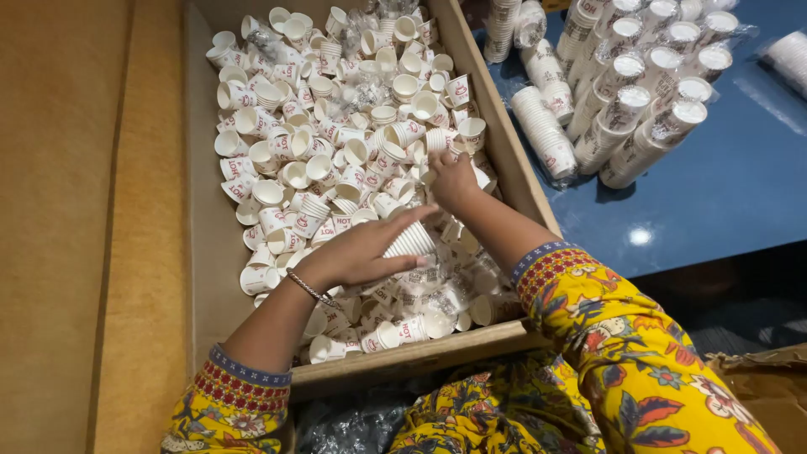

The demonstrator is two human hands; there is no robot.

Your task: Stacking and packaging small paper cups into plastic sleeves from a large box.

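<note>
A large cardboard box (pixel 202 244) holds a heap of small white paper cups (pixel 319 126) with red print. My left hand (pixel 357 252), a bracelet on its wrist, is wrapped around a short stack of nested cups (pixel 409 242) lying on its side over the heap. My right hand (pixel 454 181) reaches further into the box near its right wall, fingers curled down among loose cups; whether it grips one is hidden. Both sleeves are yellow with a floral pattern.
Wrapped sleeves of stacked cups (pixel 639 101) lie on a glossy blue surface (pixel 723 193) right of the box. Tan floor or matting (pixel 67 227) runs along the left. Crumpled clear plastic (pixel 353 424) sits below the box's near edge, brown cardboard (pixel 769 382) at bottom right.
</note>
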